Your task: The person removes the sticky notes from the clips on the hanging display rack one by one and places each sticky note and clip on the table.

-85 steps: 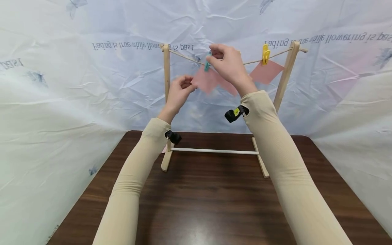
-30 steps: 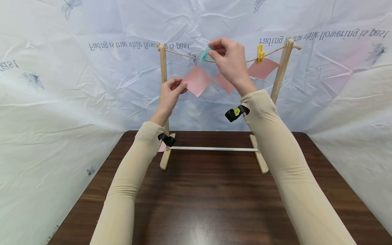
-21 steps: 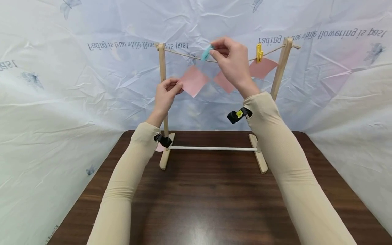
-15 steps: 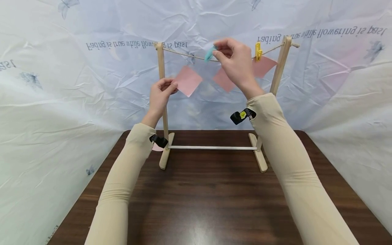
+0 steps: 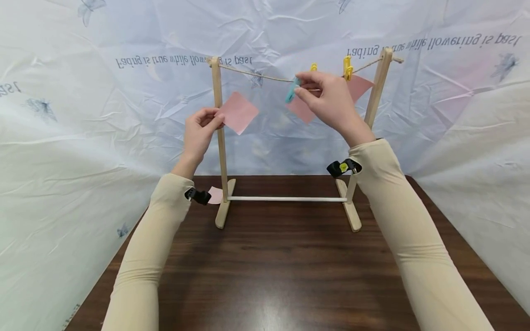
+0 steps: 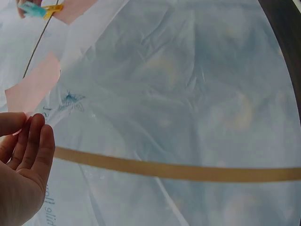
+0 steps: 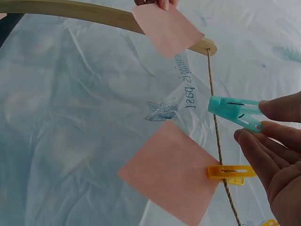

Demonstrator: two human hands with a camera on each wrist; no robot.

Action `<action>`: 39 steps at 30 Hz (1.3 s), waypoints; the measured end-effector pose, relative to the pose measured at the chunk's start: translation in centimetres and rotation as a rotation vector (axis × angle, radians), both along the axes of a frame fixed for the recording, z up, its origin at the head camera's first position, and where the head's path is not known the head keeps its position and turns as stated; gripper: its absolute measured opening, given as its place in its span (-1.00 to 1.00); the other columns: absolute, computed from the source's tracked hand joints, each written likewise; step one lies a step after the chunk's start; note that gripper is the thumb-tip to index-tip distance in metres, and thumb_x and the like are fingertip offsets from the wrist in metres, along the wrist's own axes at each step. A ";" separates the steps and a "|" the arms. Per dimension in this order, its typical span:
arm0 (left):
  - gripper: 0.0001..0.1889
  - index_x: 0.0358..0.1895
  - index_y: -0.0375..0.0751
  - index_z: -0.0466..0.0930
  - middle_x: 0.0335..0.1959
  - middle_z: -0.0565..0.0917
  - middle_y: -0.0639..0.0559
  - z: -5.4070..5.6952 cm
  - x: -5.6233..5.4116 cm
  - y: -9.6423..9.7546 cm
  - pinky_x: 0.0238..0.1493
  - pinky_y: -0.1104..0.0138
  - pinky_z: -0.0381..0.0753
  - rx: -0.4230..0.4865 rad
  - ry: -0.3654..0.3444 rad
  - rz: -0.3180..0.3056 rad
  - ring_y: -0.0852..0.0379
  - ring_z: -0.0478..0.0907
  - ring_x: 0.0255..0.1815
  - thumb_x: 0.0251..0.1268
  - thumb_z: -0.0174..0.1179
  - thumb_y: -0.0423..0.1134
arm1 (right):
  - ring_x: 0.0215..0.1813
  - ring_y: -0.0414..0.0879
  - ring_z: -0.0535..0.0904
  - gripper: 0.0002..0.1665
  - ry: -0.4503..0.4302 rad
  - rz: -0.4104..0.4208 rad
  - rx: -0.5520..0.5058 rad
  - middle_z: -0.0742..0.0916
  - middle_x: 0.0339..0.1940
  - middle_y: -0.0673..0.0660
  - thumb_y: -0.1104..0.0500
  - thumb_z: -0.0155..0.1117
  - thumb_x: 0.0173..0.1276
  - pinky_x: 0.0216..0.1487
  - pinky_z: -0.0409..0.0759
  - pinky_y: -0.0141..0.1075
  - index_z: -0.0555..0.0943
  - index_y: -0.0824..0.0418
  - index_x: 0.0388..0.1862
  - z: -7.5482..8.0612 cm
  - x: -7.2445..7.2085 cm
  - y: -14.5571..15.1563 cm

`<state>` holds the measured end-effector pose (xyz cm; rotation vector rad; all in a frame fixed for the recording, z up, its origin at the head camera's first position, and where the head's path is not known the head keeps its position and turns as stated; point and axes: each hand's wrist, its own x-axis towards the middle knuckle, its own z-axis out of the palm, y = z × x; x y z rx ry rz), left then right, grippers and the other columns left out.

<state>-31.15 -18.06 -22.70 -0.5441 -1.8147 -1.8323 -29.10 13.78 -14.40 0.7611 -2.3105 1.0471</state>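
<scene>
My left hand (image 5: 200, 133) pinches a pink paper square (image 5: 238, 113) by its left corner, in front of the left post. In my right hand (image 5: 331, 99), thumb and fingers pinch the handle end of a teal clothespin (image 7: 235, 111). Its nose overlaps the twine line (image 7: 211, 75) in the right wrist view. Below it, a yellow clothespin (image 7: 230, 172) clips a second pink paper square (image 7: 171, 174) to the line; my right hand partly hides both in the head view. Farther right, another yellow clothespin (image 5: 348, 69) holds a third pink square (image 5: 360, 87).
Two wooden posts, left (image 5: 218, 92) and right (image 5: 378, 87), carry the line. A white rod (image 5: 285, 199) joins their feet low over the dark wooden table (image 5: 265, 257). One more pink paper (image 5: 215, 195) lies by the left foot. A printed sheet (image 5: 165, 105) hangs behind.
The teal clothespin, earlier at the line with the paper under it, came off in my right hand and moved right and slightly down. My left hand has drawn the freed paper left.
</scene>
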 end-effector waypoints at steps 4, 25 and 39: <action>-0.82 -0.08 -0.42 0.69 -0.31 0.72 0.04 -0.4 0.3 -1.1 -0.09 0.41 0.69 -0.017 -0.002 0.014 0.20 0.68 -0.28 0.34 0.34 -0.37 | 0.15 -0.04 0.66 -0.53 0.010 0.004 -0.001 0.73 0.09 0.18 0.07 0.26 0.51 0.17 0.63 -0.30 0.59 0.20 0.32 -0.9 0.1 0.8; -0.83 -0.09 -0.39 0.67 -0.33 0.73 0.11 -3.3 2.4 -9.6 -0.19 0.48 0.70 -0.043 -0.116 0.186 0.25 0.70 -0.34 0.31 0.33 -0.41 | 0.02 -0.39 0.55 -0.54 -0.034 -0.113 -0.049 0.67 0.16 0.25 0.07 0.26 0.51 0.04 0.55 -0.54 0.61 0.21 0.31 -6.7 1.5 9.6; -0.83 -0.06 -0.46 0.62 -0.43 0.70 0.19 -5.9 3.8 -12.6 -0.27 0.55 0.66 -0.097 -0.255 0.250 0.33 0.67 -0.42 0.34 0.27 -0.45 | -0.07 -0.53 0.46 -0.50 -0.084 -0.246 -0.069 0.66 0.10 0.32 0.04 0.26 0.50 -0.07 0.45 -0.67 0.60 0.30 0.29 -10.7 2.4 15.3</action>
